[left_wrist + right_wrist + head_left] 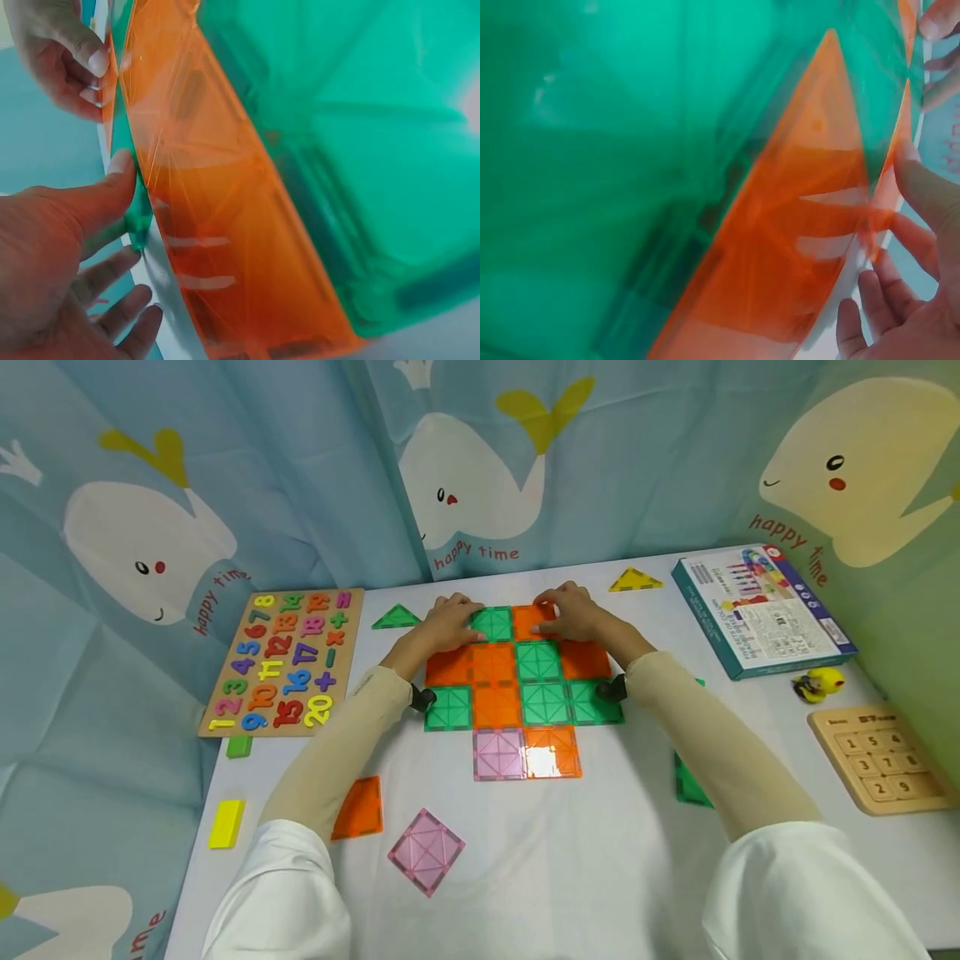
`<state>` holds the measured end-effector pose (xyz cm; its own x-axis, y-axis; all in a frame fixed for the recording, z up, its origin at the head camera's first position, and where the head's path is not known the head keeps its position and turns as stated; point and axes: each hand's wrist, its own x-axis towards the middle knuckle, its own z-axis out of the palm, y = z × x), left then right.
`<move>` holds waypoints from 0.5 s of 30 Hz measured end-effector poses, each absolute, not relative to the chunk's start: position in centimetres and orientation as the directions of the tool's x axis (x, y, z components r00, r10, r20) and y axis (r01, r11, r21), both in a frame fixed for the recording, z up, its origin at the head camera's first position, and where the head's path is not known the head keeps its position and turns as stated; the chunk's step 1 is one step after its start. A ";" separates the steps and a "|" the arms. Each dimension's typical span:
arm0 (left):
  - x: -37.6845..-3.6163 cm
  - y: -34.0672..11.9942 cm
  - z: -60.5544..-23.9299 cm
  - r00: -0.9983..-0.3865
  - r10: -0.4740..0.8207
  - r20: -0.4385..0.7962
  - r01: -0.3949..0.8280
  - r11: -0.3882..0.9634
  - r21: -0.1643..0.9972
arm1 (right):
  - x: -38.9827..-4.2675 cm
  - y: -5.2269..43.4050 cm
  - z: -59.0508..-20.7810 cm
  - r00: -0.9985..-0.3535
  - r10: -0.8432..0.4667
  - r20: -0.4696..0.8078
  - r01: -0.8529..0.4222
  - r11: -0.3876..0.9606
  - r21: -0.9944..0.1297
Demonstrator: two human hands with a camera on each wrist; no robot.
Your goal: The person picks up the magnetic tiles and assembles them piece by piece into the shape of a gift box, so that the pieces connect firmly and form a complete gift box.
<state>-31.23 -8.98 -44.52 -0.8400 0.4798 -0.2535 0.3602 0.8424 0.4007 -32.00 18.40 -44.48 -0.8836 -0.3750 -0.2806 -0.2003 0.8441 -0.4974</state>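
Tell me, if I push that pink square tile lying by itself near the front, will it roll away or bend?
The pink square tile lies flat on the white table, so it would probably slide, not roll. Its framed, see-through plastic look suggests it stays stiff. The table looks smooth, so it may skid easily.
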 end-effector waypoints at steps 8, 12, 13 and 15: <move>-30.8 -9.2 -44.7 -0.822 0.507 -0.258 0.387 0.831 0.400 | -31.2 18.2 -44.3 -0.881 -0.372 -0.294 -0.198 0.852 -0.484; -30.9 -9.1 -44.6 -0.821 0.502 -0.272 0.376 0.834 0.404 | -30.9 18.5 -44.6 -0.882 -0.381 -0.278 -0.218 0.852 -0.476; -30.9 -9.1 -44.6 -0.821 0.500 -0.275 0.373 0.835 0.404 | -30.8 18.6 -44.6 -0.883 -0.385 -0.271 -0.227 0.852 -0.472; -31.0 -9.1 -44.6 -0.820 0.498 -0.281 0.371 0.838 0.401 | -30.4 18.9 -44.6 -0.884 -0.392 -0.254 -0.244 0.851 -0.464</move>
<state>-30.97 -9.10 -44.58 -0.8205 0.4977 -0.2813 0.3708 0.8378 0.4007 -30.41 18.94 -44.62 -0.8843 -0.3917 -0.2543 -0.2436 0.8515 -0.4644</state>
